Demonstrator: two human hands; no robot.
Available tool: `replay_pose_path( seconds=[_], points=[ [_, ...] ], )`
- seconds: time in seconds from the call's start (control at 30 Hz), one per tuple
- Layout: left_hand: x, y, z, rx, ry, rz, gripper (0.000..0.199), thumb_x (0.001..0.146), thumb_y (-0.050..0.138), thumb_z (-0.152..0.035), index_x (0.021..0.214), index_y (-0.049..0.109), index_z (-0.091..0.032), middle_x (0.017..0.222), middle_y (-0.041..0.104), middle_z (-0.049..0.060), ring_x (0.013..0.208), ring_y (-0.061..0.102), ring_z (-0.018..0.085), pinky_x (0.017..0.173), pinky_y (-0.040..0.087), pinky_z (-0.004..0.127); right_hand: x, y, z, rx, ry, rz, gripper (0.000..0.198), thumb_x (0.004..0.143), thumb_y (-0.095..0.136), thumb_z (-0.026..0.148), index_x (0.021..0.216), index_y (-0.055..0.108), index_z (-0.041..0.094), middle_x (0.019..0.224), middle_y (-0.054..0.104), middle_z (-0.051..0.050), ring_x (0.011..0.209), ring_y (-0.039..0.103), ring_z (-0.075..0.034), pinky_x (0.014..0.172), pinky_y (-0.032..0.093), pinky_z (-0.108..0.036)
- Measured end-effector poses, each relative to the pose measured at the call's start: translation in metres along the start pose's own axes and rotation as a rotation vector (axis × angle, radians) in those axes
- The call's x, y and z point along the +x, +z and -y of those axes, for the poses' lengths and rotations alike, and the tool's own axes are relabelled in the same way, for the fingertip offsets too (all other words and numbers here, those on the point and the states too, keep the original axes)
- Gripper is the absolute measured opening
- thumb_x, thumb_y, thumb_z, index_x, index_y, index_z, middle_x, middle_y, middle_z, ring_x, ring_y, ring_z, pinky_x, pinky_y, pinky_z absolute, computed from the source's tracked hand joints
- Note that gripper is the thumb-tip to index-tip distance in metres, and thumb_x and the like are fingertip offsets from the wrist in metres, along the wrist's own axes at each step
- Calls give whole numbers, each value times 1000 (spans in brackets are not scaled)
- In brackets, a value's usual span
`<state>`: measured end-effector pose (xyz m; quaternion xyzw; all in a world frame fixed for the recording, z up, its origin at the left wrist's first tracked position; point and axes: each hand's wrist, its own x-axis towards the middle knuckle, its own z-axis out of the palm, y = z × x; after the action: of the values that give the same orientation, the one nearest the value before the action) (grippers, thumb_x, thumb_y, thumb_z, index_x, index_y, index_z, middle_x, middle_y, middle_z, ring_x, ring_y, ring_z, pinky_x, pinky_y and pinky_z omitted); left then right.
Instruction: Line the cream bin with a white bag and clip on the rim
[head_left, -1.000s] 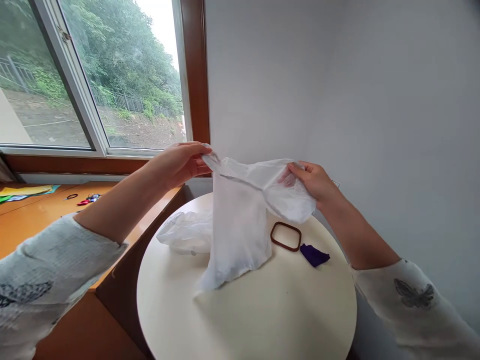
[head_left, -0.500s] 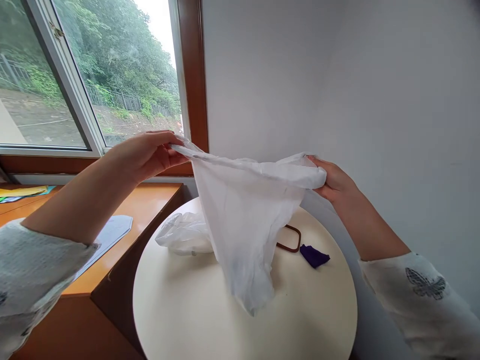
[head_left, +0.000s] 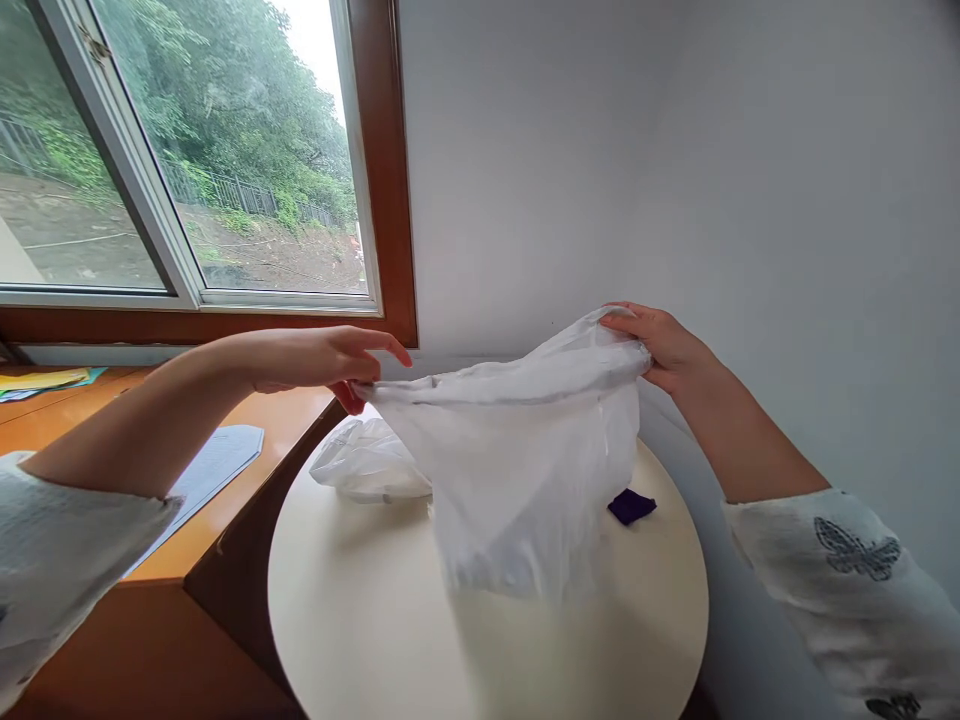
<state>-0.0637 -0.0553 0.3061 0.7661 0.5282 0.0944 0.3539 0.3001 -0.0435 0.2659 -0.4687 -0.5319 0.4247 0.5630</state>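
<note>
A thin white plastic bag (head_left: 517,470) hangs stretched between my two hands above a round cream table (head_left: 375,620). My left hand (head_left: 341,362) pinches the bag's left top corner between thumb and fingers, with the index finger held out straight. At the other end, my right hand (head_left: 656,345) grips the right top corner, thumb over the plastic. Behind the bag's left side, a second crumpled white plastic bag (head_left: 367,465) lies on the table. A small dark purple cloth (head_left: 631,506) rests on the table right of the hanging bag.
To the left stands an orange-brown wooden desk (head_left: 300,405) with a sheet of paper (head_left: 225,460) and some coloured papers (head_left: 45,380) on it. A window (head_left: 247,150) with a brown frame is above the desk. A grey-white wall (head_left: 540,180) closes off the back and right.
My left hand has come down and its index finger has stretched out. The bag's body has spread wider and swung right, now covering the brown frame-shaped object seen before.
</note>
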Motion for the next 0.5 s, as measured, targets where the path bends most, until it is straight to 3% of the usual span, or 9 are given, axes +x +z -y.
replay_pose_path(
  seconds=[0.17,0.27,0.4,0.5],
  points=[
    [8,13,-1,222,12,66,51,74,53,-54,116,54,-25,87,63,4,77,57,19,63,42,24,-6,9,5,-101,-11,33,25,65,73,28,89,64,24,80,61,0,66,55,-12,50,44,-20],
    [19,23,2,242,10,10,69,69,54,-62,128,44,-28,105,63,7,90,58,23,67,43,24,-8,16,9,-127,-20,88,23,65,73,30,86,65,23,79,61,0,66,56,-13,50,44,-22],
    [39,45,3,275,39,-87,91,60,61,-66,137,30,-29,132,48,11,108,52,29,78,41,28,-13,26,16,-134,-44,144,23,64,74,32,84,64,23,76,60,0,62,55,-11,48,43,-21],
    [51,61,2,310,104,-34,77,58,61,-66,123,47,-29,127,52,9,106,53,29,78,41,31,-19,29,23,-148,-56,180,25,64,74,34,84,63,23,74,60,0,60,55,-11,47,43,-21]
  ],
)
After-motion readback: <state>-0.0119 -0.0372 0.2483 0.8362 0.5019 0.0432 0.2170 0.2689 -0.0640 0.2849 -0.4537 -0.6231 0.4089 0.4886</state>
